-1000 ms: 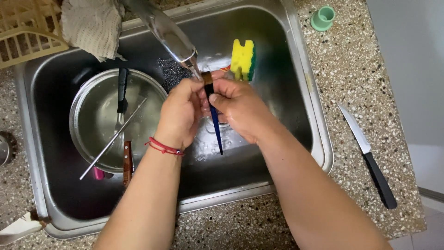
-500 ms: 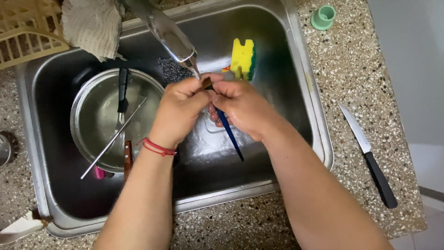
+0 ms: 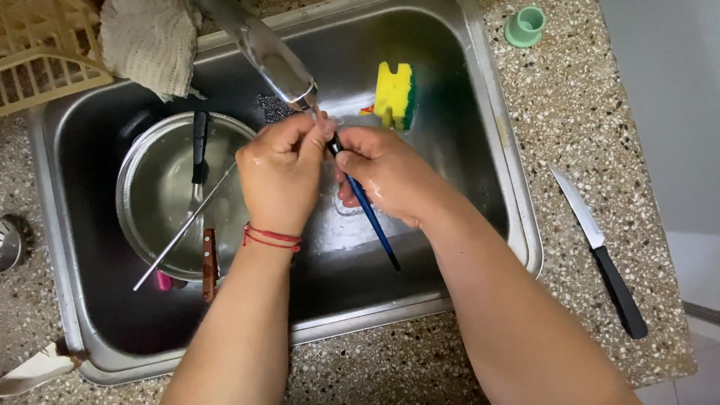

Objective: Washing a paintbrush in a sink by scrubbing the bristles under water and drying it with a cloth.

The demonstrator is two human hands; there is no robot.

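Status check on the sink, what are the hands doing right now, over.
Both hands closed on blue-handled utensil under faucet: left hand at its top, right hand on the handle. Sponge behind, steel bowl left.

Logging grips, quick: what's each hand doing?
Left hand: closed on the utensil's upper end.
Right hand: closed on its blue handle.

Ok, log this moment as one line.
left hand: rubbing utensil tip | right hand: grip on slim blue-handled utensil | under steel tap | over steel sink
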